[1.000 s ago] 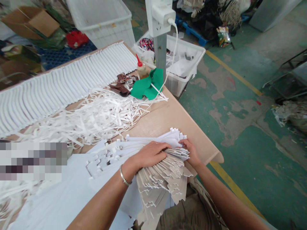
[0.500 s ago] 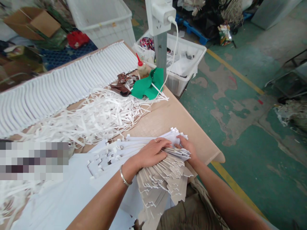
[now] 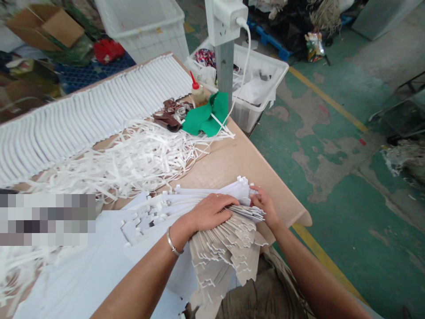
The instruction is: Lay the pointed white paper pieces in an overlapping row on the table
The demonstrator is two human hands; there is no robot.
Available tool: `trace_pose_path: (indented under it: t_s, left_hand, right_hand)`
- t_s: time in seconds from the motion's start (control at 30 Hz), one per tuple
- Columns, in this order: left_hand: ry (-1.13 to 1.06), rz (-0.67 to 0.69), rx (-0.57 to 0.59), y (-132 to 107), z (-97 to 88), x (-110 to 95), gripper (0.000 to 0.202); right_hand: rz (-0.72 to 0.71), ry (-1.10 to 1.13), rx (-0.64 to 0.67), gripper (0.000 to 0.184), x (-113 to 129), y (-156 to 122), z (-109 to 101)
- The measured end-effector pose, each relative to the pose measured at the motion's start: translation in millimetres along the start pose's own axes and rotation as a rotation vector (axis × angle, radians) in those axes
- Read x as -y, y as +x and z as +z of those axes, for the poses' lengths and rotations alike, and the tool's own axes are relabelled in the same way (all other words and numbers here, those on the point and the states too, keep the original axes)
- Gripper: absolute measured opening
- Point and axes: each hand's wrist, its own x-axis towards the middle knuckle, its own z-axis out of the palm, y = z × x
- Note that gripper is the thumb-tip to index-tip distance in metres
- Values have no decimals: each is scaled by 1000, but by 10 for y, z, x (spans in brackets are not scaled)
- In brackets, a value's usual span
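Observation:
A fanned stack of die-cut card sheets point(image 3: 229, 248), white on one face and grey-brown on the other, hangs over the table's near edge above my lap. My left hand point(image 3: 212, 212), with a bracelet at the wrist, lies across the bent stack and grips it, thumb on the grey-brown side. At the stack's right end my right hand point(image 3: 264, 204) is closed, its fingertips pinching the edge of a white card sheet point(image 3: 241, 191). Exactly how many layers it pinches is hidden. More white cut sheets point(image 3: 146, 217) lie spread to the left, under my left forearm.
A heap of white strips point(image 3: 142, 159) covers the table's middle. Behind it runs a long row of white folded pieces point(image 3: 99, 102). A red-tipped bottle point(image 3: 198, 94), green cloth point(image 3: 207, 117) and socket post point(image 3: 225, 71) stand near the far right edge, with white bins beyond.
My right hand has shifted slightly right, away from the stack's white face, with its fingers more curled at the sheet's edge. My left hand stays in place on the stack.

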Motion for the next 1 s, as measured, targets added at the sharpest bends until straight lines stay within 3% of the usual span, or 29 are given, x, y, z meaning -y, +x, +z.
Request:
trace_pose_path:
  t_s: [0.1,0.17,0.37,0.53,0.6,0.77,0.83,0.9,1.0]
  left_hand:
    - [4,-10,-11,-4,0,-14,33]
    - [22,-49,-19,-8,0,-20,34]
    - [39,-75,16,-14,2,21,36]
    - [12,-78,16,20,-9,49,37]
    - [-3,-75,9,34,-14,39,36]
    - [-12,-104,-32,33,-8,-5,39]
    - [-14,-134,-18,25,-2,-10,42]
    - [-11,-142,-6,18,4,-4,44]
    - [-17,-130,-13,13,10,11,50]
  right_hand:
    - [-104,-312,-3,46,-119,89,10]
    - [-139,-355,5,40,-141,95,19]
    - [-171,-14,45,32,25,-85,36]
    - [84,293,121,50,106,-123,-13]
    - [106,202,101,53,88,-18,-35]
    - [-18,-647,135,53,20,293,-12]
    - [-25,-817,160,52,4,335,20]
    - [-47,-757,152,44,-2,315,45]
    - [-140,-444,126,34,13,203,58]
